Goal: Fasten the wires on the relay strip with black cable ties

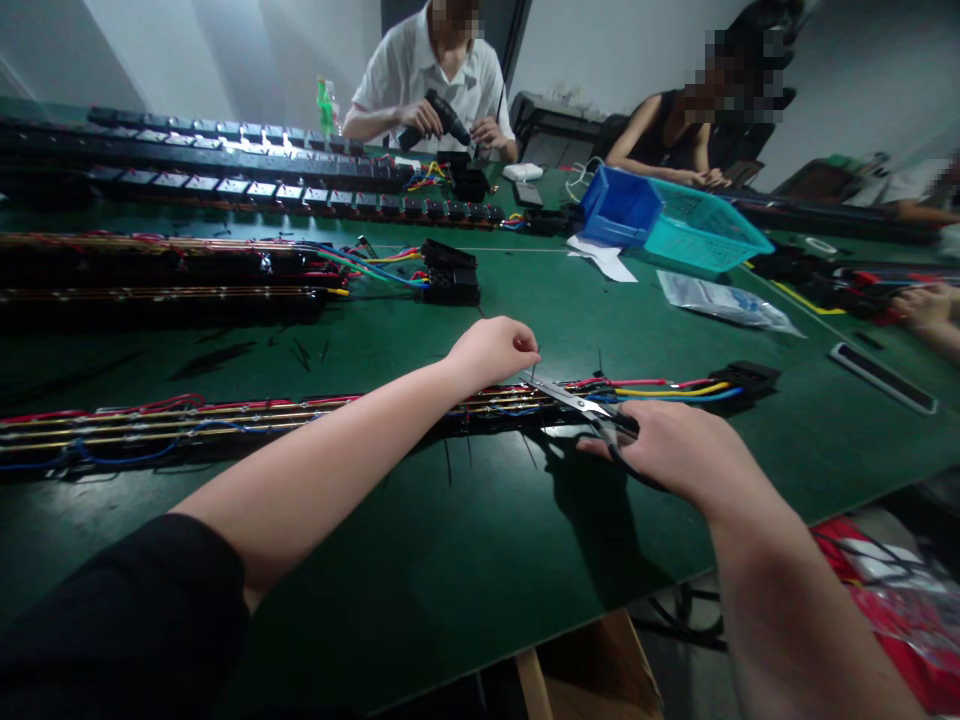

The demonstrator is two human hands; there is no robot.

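A long black strip assembly (262, 430) with brass rods and red and blue wires lies across the green table. Above it, my left hand (499, 350) pinches the thin end of a black cable tie (535, 362). My right hand (667, 450) grips a pair of scissors (577, 403) by its dark handles. The scissor tips point left and sit close to the cable tie, just below my left fingertips. Whether the blades touch the tie I cannot tell. Red, yellow and blue wires run right from the strip to a black connector (742, 378).
More wired strips (225, 260) lie at the left and back. A blue bin (619, 205), a turquoise basket (705, 225) and a plastic bag (727, 302) stand behind my right hand. Across the table, a person (442, 85) holds a power drill. Another person (675, 140) sits further right.
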